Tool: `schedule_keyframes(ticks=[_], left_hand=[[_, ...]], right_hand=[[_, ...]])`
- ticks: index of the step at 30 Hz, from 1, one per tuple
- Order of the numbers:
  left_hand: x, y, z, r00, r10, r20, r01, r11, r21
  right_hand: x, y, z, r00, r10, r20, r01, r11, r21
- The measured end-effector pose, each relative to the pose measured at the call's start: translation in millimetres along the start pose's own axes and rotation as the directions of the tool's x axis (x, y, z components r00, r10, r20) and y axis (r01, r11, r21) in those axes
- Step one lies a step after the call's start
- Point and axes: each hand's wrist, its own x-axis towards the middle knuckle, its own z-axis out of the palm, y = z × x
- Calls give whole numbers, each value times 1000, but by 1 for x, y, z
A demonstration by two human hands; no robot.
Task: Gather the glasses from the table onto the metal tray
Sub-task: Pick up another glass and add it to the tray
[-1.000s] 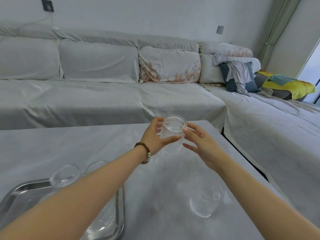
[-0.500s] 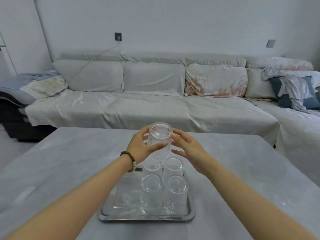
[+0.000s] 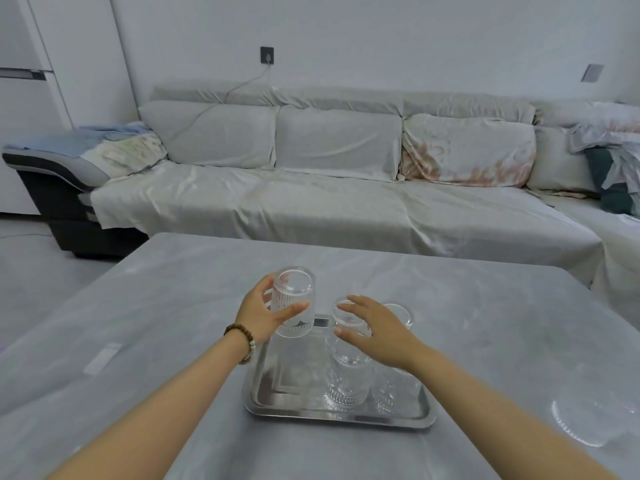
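Note:
My left hand grips a clear ribbed glass, held upside down over the far left corner of the metal tray. The tray lies on the grey table in front of me. Several upturned ribbed glasses stand on its right half. My right hand hovers open over those glasses, fingers spread, holding nothing. One more glass lies on the table at the right edge of the view.
A long sofa under a pale cover runs behind the table, with clothes piled at its right end. The tray's left half is bare metal. A pale rectangular mark shows on the table to the left.
My view has swung left, and the tray now sits centred. My left hand has carried the glass down toward the tray's far left corner. My right hand has let go and opened above the tray's glasses.

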Motion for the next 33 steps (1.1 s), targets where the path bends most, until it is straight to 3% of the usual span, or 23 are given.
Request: schedule_keyframes(ticks=[5, 33], left_hand=[[3, -24, 10, 999, -50, 9, 50, 999, -9], [4, -63, 38, 995, -78, 58, 82, 994, -71]], right_hand=[[-3, 9, 12, 999, -39, -12, 37, 989, -140], [-2, 16, 20, 999, -42, -29, 36, 986, -163]])
